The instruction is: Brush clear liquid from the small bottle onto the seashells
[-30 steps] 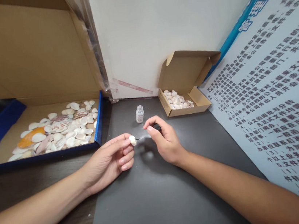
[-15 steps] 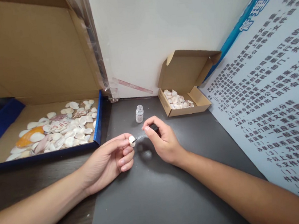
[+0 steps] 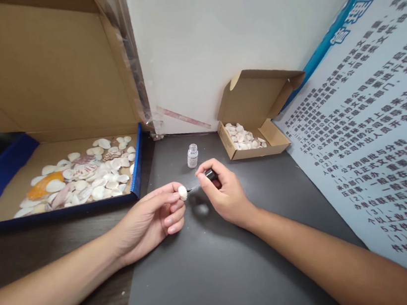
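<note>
Between the thumb and fingertips of my left hand (image 3: 159,216) is a small white ribbed seashell (image 3: 183,192), its ridged face toward me. My right hand (image 3: 225,192) pinches a small brush by its black cap (image 3: 211,174). The brush's thin, pale stem runs left to a dark tip (image 3: 189,190) at the shell's right edge; whether it touches the shell I cannot tell. Just behind the hands stands an uncapped small clear glass bottle (image 3: 192,156), upright on the dark grey mat (image 3: 191,284).
At the left, an open blue-edged cardboard box (image 3: 137,174) holds many loose shells, one of them orange. A smaller open cardboard box (image 3: 259,151) with white shells sits at the back right. A white panel (image 3: 239,22) rises behind, and a printed board (image 3: 372,150) leans along the right.
The shell has turned in my left hand, so its ribbed face shows more. My right hand has tilted, baring the black cap, and the brush tip sits at the shell's edge. The view shifted slightly.
</note>
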### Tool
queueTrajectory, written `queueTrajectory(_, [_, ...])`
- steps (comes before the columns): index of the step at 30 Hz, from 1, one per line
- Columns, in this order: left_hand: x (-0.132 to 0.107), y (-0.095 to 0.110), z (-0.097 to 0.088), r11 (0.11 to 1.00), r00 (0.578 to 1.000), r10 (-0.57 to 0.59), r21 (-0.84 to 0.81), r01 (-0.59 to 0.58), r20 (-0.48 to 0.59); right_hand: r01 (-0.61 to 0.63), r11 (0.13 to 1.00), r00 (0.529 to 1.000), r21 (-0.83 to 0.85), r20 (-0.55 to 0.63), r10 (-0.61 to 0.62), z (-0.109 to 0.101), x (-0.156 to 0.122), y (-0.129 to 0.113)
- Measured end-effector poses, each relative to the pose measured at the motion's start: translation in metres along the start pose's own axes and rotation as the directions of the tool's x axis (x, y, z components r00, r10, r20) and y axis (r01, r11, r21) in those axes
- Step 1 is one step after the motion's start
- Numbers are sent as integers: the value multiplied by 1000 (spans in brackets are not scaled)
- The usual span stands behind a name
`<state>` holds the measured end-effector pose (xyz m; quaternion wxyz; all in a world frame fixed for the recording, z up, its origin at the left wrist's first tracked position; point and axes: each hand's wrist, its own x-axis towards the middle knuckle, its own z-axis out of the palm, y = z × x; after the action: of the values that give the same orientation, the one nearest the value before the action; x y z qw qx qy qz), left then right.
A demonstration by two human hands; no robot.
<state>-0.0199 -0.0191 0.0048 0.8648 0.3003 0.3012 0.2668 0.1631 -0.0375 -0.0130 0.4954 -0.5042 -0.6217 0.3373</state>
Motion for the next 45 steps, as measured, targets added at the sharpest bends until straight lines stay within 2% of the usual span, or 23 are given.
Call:
queueTrajectory(5, [0, 0, 2, 999, 1000, 20, -30, -21, -22, 48, 998, 998, -30, -30, -49, 0, -2, 0])
queueTrajectory(12, [0, 0, 2, 1000, 1000, 13, -11, -13, -3, 58, 997, 998, -50, 30, -56, 1, -6, -1])
queueTrajectory(15, [0, 0, 1, 1000, 1000, 20, -4, -20, 17, 118, 984, 993, -136, 37, -114, -2, -9, -5])
queueTrajectory(19, [-1, 0, 1, 999, 999, 43, -9, -43, 31, 264, 918, 964, -295, 40, -264, -5, -14, -12])
queueTrajectory(26, [-3, -4, -1, 998, 997, 56, -40, -54, 47, 362, 811, 930, -460, 124, -345, -7, -29, -29])
queueTrajectory(30, [-6, -5, -2, 999, 999, 31, -31, -30, 38, 557, 630, 822, -541, 250, -511, -9, -31, -37])
queueTrajectory(32, [-6, -4, -3, 1000, 999, 7, -13, -7, 48, 599, 566, 791, -566, 309, -528, -11, -31, -37])
queueTrajectory(36, [-5, -1, -5, 1000, 998, -24, -2, 24, 59, 572, 548, 812, -610, 326, -484, -13, -30, -34])
queueTrajectory(41, [-3, -2, -5, 998, 995, -59, -13, 60, 76, 653, 539, 753, -533, 374, -542, -13, -34, -39])
queueTrajectory(45, [-2, -2, -7, 997, 996, -62, -40, 65, 61, 634, 524, 771, -569, 408, -489, -10, -36, -40])
